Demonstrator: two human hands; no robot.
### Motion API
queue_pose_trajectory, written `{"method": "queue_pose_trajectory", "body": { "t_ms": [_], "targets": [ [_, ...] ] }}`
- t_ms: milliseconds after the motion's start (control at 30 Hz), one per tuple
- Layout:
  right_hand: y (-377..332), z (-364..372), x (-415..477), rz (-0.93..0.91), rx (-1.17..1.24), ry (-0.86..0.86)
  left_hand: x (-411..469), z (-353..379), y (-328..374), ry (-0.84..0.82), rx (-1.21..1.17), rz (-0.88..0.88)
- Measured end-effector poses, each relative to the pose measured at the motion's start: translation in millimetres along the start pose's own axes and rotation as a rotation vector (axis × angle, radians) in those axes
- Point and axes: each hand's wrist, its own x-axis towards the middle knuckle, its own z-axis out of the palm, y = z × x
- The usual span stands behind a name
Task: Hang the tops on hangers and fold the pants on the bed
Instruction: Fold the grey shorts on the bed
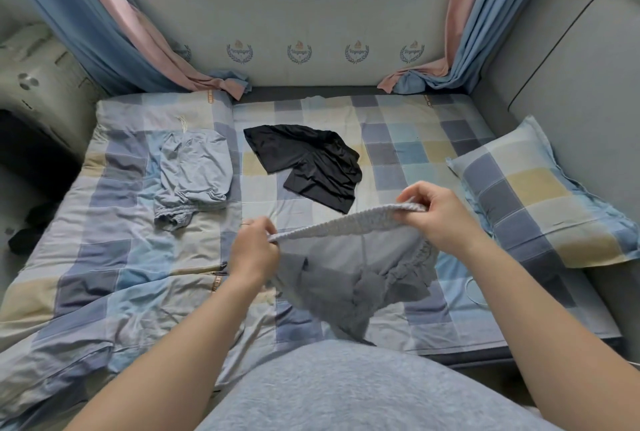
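Observation:
I hold up a pair of grey pants [353, 278] by the ribbed waistband over the near part of the bed [415, 140]. My left hand [254, 249] pinches the waistband's left end, and my right hand [440, 214] pinches its right end. The waistband is stretched between them and the legs hang bunched below. A black garment [304, 160] lies crumpled mid-bed. Light blue pants [194, 171] lie rumpled to its left.
A checked quilt [104, 257] covers the bed's left half. A checked pillow [540, 195] lies at the right by a grey padded wall. Blue and pink curtains [145, 32] hang at both far corners. Dark items [31, 226] lie on the floor at left.

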Motion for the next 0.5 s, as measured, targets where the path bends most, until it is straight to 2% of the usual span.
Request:
{"method": "queue_pose_trajectory", "body": {
  "t_ms": [167,300,400,467,500],
  "targets": [
    [60,9,9,0.144,-0.396,-0.007,11,-13,-45,-0.012,0.146,-0.213],
    [88,17,8,0.336,-0.525,0.07,11,-13,-68,-0.09,0.083,-0.334],
    [94,26,7,0.439,-0.334,0.162,10,-6,-77,-0.152,-0.314,-0.561],
    [95,33,7,0.557,-0.098,0.237,4,-3,-76,-0.206,-0.569,-0.733],
    [96,36,7,0.644,0.062,0.246,2,-2,-75,-0.237,-0.624,-0.771]
  ]
}}
